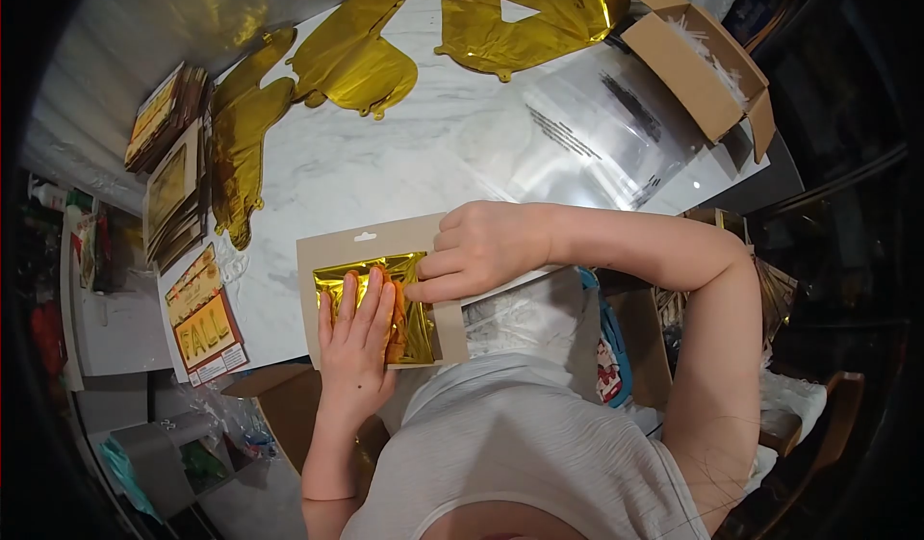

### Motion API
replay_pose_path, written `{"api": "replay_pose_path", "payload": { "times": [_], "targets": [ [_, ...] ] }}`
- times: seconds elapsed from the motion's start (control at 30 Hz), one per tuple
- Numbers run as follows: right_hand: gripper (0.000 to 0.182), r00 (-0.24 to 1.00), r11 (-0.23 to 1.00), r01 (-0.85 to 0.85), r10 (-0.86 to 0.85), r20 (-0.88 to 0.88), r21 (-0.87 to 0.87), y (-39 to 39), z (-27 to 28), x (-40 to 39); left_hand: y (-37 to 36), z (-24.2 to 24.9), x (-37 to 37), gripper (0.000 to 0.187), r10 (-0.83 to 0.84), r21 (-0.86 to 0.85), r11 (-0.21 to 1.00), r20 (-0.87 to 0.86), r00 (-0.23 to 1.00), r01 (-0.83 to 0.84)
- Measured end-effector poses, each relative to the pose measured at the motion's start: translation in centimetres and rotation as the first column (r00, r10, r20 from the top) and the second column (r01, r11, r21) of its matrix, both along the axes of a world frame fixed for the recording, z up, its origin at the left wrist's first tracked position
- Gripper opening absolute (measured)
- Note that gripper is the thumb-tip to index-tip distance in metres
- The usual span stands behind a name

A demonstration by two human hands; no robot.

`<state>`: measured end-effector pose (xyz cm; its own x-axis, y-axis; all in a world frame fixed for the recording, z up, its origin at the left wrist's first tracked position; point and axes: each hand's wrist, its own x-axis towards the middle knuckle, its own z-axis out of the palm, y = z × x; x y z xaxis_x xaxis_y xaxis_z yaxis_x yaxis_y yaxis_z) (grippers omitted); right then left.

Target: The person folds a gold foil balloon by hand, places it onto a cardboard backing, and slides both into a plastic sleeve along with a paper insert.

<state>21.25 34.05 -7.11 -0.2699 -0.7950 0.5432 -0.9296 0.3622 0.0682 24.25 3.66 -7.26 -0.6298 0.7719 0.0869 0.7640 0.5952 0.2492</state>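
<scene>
A tan cardboard backing card with a hang hole lies at the table's front edge. On it sits folded gold foil with an orange piece on top. My left hand lies over the foil and the orange piece, palm down, with its fingers spread. At the card's right side is my right hand, its fingers curled and their tips at the foil's upper right edge. Whatever those fingertips may pinch is hidden.
Gold foil balloons lie along the table's back and left. Stacked cards and a printed "FALL" card are at the left. Clear plastic bags lie at the right, beside an open cardboard box.
</scene>
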Motion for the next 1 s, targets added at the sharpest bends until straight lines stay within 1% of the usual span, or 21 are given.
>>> {"api": "replay_pose_path", "payload": {
  "times": [0.07,0.13,0.17,0.23,0.47,0.53,0.57,0.63,0.67,0.73,0.77,0.83,0.87,0.93,0.97,1.0],
  "targets": [
    [0.023,1.0,1.0,-0.007,0.007,-0.023,0.009,0.1,-0.2,-0.2,0.0,0.0,0.0,0.085,0.002,-0.007,1.0,0.002,1.0,-0.002],
    [0.018,0.991,0.997,-0.061,0.067,-0.116,0.053,0.3,-0.4,-0.4,0.0,0.0,0.0,0.086,0.006,-0.005,1.0,0.001,1.0,-0.006],
    [0.018,0.991,0.997,-0.061,0.067,-0.117,0.053,0.5,-0.4,-0.4,0.0,0.0,0.0,0.086,0.007,-0.005,1.0,0.0,1.0,-0.007],
    [0.011,0.984,0.992,-0.078,0.093,-0.155,0.102,0.9,-0.2,-0.4,0.0,-0.1,0.0,0.086,0.003,0.007,1.0,0.003,1.0,-0.003],
    [0.009,0.977,0.992,-0.084,0.1,-0.186,0.094,0.2,-0.5,-0.8,0.0,0.0,0.0,0.087,0.005,-0.002,1.0,0.011,1.0,-0.005],
    [0.01,0.986,0.996,-0.082,0.084,-0.144,0.018,-0.2,-0.6,-0.6,0.0,-0.1,0.0,0.089,0.006,0.001,1.0,0.003,1.0,-0.006],
    [0.01,0.986,0.997,-0.081,0.083,-0.144,0.018,-0.2,-0.7,-0.6,0.0,-0.1,0.0,0.089,0.006,0.001,1.0,0.002,1.0,-0.006],
    [0.009,0.998,0.999,-0.035,0.037,-0.043,0.029,-0.3,-0.9,-0.4,0.0,-0.1,0.0,0.089,0.004,-0.007,1.0,0.007,1.0,-0.004],
    [0.009,0.998,0.999,-0.034,0.035,-0.043,0.029,-0.6,-1.1,-0.4,0.0,-0.1,0.0,0.089,0.003,-0.007,1.0,0.007,1.0,-0.003],
    [0.009,0.99,0.983,0.012,0.014,0.142,-0.182,-1.2,-1.4,-0.3,-0.1,-0.3,-0.1,0.091,0.0,-0.008,1.0,-0.005,1.0,0.0],
    [0.009,0.99,0.983,0.012,0.014,0.143,-0.183,-1.5,-1.5,0.1,-0.1,-0.2,-0.1,0.091,0.0,-0.009,1.0,-0.004,1.0,0.0],
    [0.011,0.928,0.956,0.17,-0.073,0.364,-0.241,-2.1,-1.4,1.1,-0.1,-0.2,0.0,0.092,-0.003,-0.003,1.0,0.001,1.0,0.003],
    [0.011,0.928,0.956,0.169,-0.073,0.365,-0.241,-2.3,-1.6,1.4,-0.1,-0.2,0.0,0.092,-0.003,-0.003,1.0,0.001,1.0,0.003],
    [0.012,0.893,0.914,0.291,-0.154,0.423,-0.282,-2.6,-1.9,2.0,-0.1,-0.2,0.0,0.093,0.0,0.001,1.0,0.002,1.0,0.0],
    [0.012,0.893,0.915,0.291,-0.155,0.423,-0.281,-2.7,-1.9,2.2,-0.1,-0.2,0.0,0.093,0.0,0.002,1.0,0.002,1.0,0.0],
    [0.014,0.885,0.903,0.331,-0.197,0.422,-0.274,-2.9,-1.7,2.3,-0.1,-0.2,0.0,0.093,-0.001,-0.002,1.0,0.002,1.0,0.001]
  ]
}}
